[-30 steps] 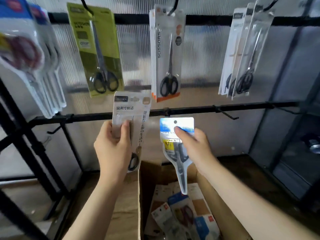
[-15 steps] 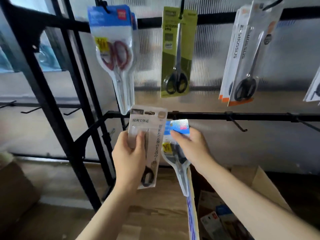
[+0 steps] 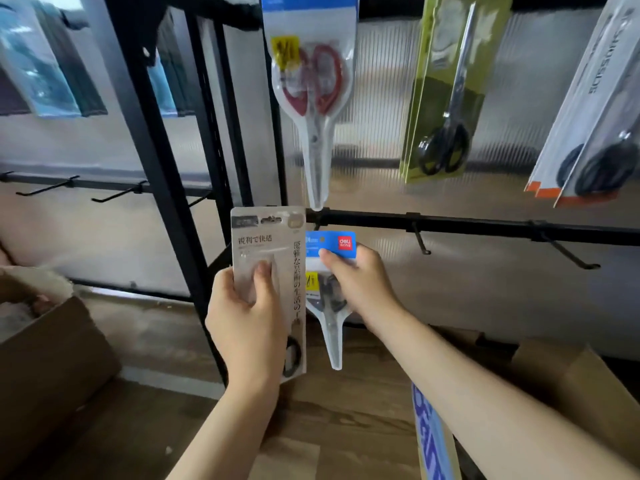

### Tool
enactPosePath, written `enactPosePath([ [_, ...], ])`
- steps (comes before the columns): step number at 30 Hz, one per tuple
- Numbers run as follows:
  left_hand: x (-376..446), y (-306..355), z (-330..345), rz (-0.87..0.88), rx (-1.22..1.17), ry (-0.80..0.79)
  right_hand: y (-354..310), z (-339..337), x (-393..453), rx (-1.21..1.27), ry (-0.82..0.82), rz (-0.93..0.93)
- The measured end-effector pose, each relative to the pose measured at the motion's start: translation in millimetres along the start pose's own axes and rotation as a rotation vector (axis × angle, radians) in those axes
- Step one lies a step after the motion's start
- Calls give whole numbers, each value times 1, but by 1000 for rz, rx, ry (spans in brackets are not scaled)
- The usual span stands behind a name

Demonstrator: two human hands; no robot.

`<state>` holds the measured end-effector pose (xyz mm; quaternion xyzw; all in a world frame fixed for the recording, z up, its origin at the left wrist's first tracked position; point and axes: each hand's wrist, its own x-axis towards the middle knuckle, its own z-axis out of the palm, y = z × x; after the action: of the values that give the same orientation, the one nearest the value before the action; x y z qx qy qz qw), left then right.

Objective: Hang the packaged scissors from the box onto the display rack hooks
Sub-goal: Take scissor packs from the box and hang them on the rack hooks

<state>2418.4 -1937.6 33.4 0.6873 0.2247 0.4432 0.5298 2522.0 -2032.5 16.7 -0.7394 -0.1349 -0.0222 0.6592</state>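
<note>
While I stand at the rack, items run left to right as follows. Far left: blurred blue packs hanging on a neighbouring frame, bare hooks on its lower bar, a brown box on the floor below. Centre: my left hand, thumb across the front and fingers curled behind, gripping a beige pack of black-handled scissors, held upright just under the lower bar. Touching its right edge: a blue-topped pack, pinched at its header by my right hand, tip pointing down, its top just below the bar. Above, hung from the upper bar: red-handled scissors, a green pack, white-and-orange packs. Right: two bare hooks on the lower bar. Bottom right: the cardboard box.
</note>
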Motion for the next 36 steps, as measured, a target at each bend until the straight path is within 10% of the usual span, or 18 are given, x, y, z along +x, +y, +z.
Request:
enactPosePath([
  [36, -7, -11, 11, -151, -142, -110, 29, 8, 72, -311, 117, 125],
])
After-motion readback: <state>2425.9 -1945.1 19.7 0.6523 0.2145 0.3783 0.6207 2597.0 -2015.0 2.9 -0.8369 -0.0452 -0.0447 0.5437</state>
